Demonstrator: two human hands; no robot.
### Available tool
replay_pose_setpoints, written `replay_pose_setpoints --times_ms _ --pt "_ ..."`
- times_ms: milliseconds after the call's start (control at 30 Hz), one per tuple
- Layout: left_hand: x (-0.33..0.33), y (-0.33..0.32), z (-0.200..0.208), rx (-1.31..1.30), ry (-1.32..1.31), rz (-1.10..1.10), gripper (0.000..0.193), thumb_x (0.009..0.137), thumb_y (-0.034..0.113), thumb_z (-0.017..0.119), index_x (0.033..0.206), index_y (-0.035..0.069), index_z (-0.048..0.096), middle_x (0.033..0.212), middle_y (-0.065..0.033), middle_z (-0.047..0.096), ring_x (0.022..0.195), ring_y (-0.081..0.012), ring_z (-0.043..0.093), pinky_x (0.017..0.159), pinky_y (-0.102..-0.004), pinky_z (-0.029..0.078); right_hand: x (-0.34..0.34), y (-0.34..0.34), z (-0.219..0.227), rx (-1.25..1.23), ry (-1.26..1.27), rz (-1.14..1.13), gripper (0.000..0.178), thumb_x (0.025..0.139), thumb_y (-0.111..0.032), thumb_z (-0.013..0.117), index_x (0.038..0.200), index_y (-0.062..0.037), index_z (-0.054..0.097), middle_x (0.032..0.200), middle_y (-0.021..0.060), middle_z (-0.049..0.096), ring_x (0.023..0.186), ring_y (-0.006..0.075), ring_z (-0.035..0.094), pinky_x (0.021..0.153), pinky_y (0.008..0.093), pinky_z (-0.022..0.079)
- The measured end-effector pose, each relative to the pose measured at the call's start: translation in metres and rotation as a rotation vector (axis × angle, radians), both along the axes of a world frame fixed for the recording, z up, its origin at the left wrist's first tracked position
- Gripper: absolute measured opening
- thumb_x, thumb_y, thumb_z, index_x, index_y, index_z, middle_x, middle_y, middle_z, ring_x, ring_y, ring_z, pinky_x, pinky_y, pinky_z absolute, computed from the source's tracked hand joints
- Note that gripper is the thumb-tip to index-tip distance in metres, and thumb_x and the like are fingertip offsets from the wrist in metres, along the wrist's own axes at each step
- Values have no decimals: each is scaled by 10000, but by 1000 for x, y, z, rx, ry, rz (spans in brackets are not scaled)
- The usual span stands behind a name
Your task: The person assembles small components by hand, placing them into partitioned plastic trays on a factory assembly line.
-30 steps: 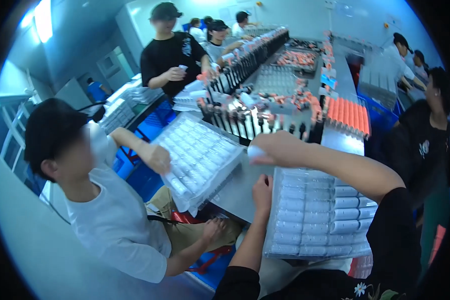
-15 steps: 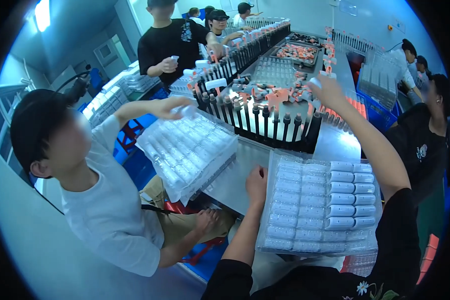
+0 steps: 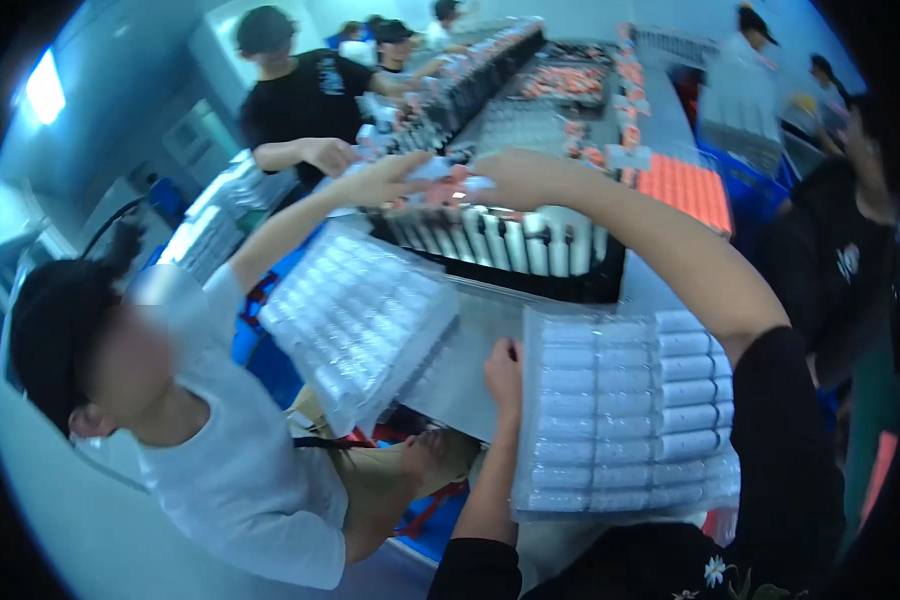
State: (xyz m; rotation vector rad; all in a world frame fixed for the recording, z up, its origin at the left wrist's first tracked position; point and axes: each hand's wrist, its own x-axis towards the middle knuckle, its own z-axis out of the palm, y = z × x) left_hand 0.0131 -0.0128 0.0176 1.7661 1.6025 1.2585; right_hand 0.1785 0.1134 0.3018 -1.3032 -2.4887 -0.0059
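My right hand [image 3: 530, 180] reaches forward over the near end of the row of upright holders [image 3: 530, 240]. At its blurred fingertips is a small white plastic piece [image 3: 480, 186]. My left hand [image 3: 505, 374] is curled closed beside the left edge of a clear plastic tray [image 3: 560, 440] in front of me. What it holds, if anything, is hidden. White rounded casings [image 3: 688, 390] fill the right columns of this tray. Close to my right hand, a co-worker's hand [image 3: 395, 180] reaches to the same holders, with another white piece [image 3: 434, 170] at its fingers.
To the left lies a stack of clear trays [image 3: 355, 310] with white parts. A panel of orange rods [image 3: 685, 190] is at the right, near a blue bin [image 3: 735, 185]. A tray of orange pieces [image 3: 565, 82] is farther back. Co-workers stand or sit on both sides.
My right hand has moved left from the right side of the holders to their near middle. The co-worker's hand has moved up from the stacked trays to the holders. The view has shifted slightly.
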Motion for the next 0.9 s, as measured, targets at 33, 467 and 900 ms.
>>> replay_pose_setpoints --times_ms 33,467,900 --pt "-1 2 3 -33 9 0 273 958 256 620 882 -3 661 779 -247 669 734 -441 668 649 -489 508 -11 -15 10 -136 19 -40 559 984 -543 540 1303 -88 607 1060 200 725 979 420 691 847 529 536" --pt "-6 -6 22 -41 -16 44 313 954 289 602 845 0 648 772 -234 671 712 -441 659 637 -489 504 83 -47 -49 248 -126 -487 358 974 -375 628 1037 -23 621 932 127 713 870 346 721 705 470 578" --pt "4 30 -31 -13 -106 -103 257 938 236 629 891 -14 664 784 -240 678 724 -414 667 669 -471 505 93 -281 -24 -193 225 -287 271 942 -254 691 1051 -6 713 908 173 728 868 319 714 729 446 558"
